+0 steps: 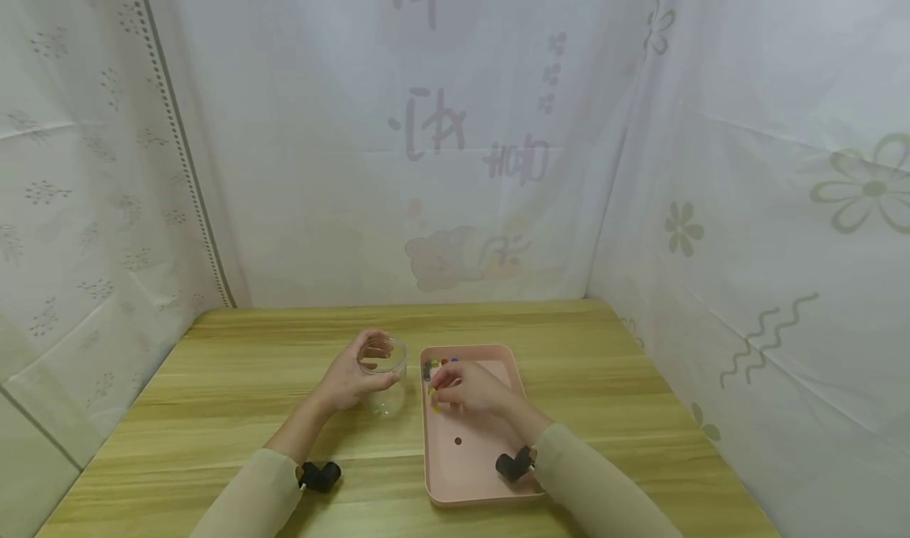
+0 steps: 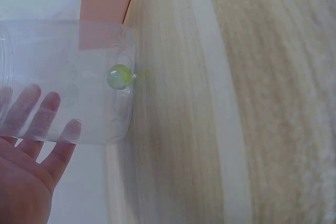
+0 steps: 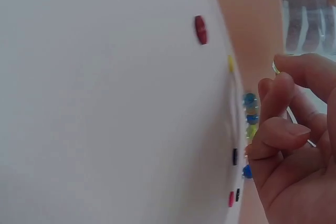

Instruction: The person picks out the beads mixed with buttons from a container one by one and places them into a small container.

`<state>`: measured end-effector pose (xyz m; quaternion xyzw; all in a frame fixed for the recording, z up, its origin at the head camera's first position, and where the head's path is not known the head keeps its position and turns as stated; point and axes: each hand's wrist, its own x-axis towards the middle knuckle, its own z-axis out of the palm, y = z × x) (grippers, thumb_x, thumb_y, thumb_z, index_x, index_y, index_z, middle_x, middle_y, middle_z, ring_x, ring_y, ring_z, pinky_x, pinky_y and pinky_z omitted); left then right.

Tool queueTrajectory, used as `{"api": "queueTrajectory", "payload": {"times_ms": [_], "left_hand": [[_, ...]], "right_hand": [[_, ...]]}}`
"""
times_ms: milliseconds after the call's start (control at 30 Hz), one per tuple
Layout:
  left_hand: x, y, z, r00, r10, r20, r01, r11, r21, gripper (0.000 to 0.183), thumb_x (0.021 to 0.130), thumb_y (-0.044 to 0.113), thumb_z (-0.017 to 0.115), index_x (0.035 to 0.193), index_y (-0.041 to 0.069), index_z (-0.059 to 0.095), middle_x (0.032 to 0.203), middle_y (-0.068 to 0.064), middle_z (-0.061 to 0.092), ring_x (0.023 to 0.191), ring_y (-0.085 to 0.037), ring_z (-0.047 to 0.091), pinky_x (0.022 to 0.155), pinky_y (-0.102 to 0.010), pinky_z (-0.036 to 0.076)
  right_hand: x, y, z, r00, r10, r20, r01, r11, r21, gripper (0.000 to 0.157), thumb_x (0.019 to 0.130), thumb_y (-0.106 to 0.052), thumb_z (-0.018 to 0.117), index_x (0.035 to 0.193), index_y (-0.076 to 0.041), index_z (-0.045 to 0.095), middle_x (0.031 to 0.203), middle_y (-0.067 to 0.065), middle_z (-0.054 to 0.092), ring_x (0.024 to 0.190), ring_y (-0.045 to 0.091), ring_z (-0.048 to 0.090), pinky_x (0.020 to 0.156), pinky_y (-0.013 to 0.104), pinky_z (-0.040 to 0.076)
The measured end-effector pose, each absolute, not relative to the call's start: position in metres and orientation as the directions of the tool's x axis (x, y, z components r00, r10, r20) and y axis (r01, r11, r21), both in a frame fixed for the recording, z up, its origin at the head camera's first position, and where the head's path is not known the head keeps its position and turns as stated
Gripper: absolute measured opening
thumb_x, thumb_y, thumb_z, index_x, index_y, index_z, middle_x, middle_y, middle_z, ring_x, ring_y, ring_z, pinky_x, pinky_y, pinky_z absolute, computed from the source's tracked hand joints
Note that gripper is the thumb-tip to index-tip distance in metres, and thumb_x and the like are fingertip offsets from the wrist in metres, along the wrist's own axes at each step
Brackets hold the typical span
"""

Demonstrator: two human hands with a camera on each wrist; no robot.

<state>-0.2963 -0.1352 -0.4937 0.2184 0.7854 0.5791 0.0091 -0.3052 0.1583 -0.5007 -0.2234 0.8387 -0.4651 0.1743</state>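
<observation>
Grips a transparent cylindrical plastic jar [image 1: 388, 400], round yellow-green glassy marble [image 2: 119, 77] inside, in the left hand [image 1: 351, 376], apparently to keep it upright, and pinches a mostly hidden small yellowish glassy piece [image 3: 275, 68] in the right hand [image 1: 475, 388], presumably for fine control, above a rectangular pink plastic tray [image 1: 455, 475].
</observation>
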Motion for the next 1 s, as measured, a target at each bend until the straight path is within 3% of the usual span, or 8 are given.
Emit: {"api": "queueTrajectory", "payload": {"times_ms": [367,467,567,667,733,900,1000], "left_hand": [[-0.296,-0.137,-0.494,-0.907,0.356,0.226,0.321,0.234,0.918,0.068,0.093,0.017,0.088,0.150,0.006,0.050,0.146,-0.031,0.059,0.139,-0.055,0.056,0.115,-0.068,0.050],[-0.296,-0.137,-0.494,-0.908,0.352,0.227,0.323,0.246,0.914,0.068,0.093,0.018,0.088,0.149,0.006,0.050,0.146,-0.031,0.060,0.139,-0.052,0.058,0.115,-0.068,0.050],[-0.296,-0.136,-0.494,-0.909,0.347,0.230,0.328,0.258,0.909,0.069,0.093,0.018,0.088,0.149,0.006,0.051,0.145,-0.030,0.061,0.138,-0.051,0.059,0.115,-0.068,0.050],[-0.296,-0.136,-0.494,-0.910,0.346,0.227,0.325,0.258,0.910,0.069,0.093,0.018,0.088,0.150,0.006,0.050,0.145,-0.029,0.062,0.138,-0.051,0.059,0.115,-0.069,0.049],[-0.297,-0.136,-0.494,-0.911,0.345,0.227,0.324,0.257,0.911,0.069,0.093,0.017,0.088,0.150,0.006,0.050,0.145,-0.029,0.062,0.138,-0.051,0.059,0.115,-0.070,0.049],[-0.296,-0.136,-0.493,-0.911,0.347,0.224,0.321,0.253,0.913,0.069,0.093,0.016,0.088,0.150,0.006,0.050,0.146,-0.030,0.062,0.138,-0.051,0.059,0.115,-0.070,0.049],[-0.295,-0.136,-0.493,-0.911,0.347,0.223,0.319,0.252,0.913,0.069,0.093,0.016,0.088,0.150,0.006,0.050,0.146,-0.030,0.061,0.138,-0.051,0.059,0.115,-0.070,0.049]], "right_hand": [[-0.304,0.161,-0.480,-0.872,-0.484,-0.069,-0.173,0.438,-0.882,0.017,0.103,-0.019,0.076,0.119,-0.012,0.076,0.107,0.004,0.074,0.074,0.017,0.066,0.068,0.033,0.056],[-0.305,0.164,-0.475,-0.884,-0.462,-0.074,-0.155,0.439,-0.885,0.020,0.104,-0.022,0.076,0.121,-0.012,0.074,0.108,0.005,0.075,0.076,0.028,0.068,0.071,0.039,0.058],[-0.308,0.168,-0.471,-0.900,-0.430,-0.072,-0.147,0.454,-0.879,0.025,0.104,-0.027,0.076,0.125,-0.014,0.073,0.111,0.004,0.075,0.082,0.045,0.068,0.066,0.038,0.054],[-0.310,0.171,-0.468,-0.911,-0.407,-0.070,-0.140,0.463,-0.875,0.027,0.104,-0.031,0.076,0.127,-0.017,0.073,0.116,0.004,0.076,0.091,0.053,0.068,0.064,0.037,0.051],[-0.312,0.173,-0.466,-0.913,-0.402,-0.065,-0.133,0.445,-0.886,0.027,0.104,-0.030,0.075,0.128,-0.018,0.073,0.120,0.007,0.077,0.090,0.051,0.067,0.064,0.035,0.049],[-0.314,0.175,-0.456,-0.916,-0.397,-0.051,-0.115,0.382,-0.917,0.028,0.106,-0.024,0.073,0.131,-0.013,0.071,0.123,0.018,0.075,0.078,0.027,0.064,0.064,0.031,0.046],[-0.315,0.176,-0.450,-0.920,-0.391,-0.039,-0.116,0.365,-0.924,0.028,0.107,-0.023,0.073,0.133,-0.013,0.071,0.120,0.014,0.073,0.078,0.027,0.063,0.061,0.027,0.044]]}}
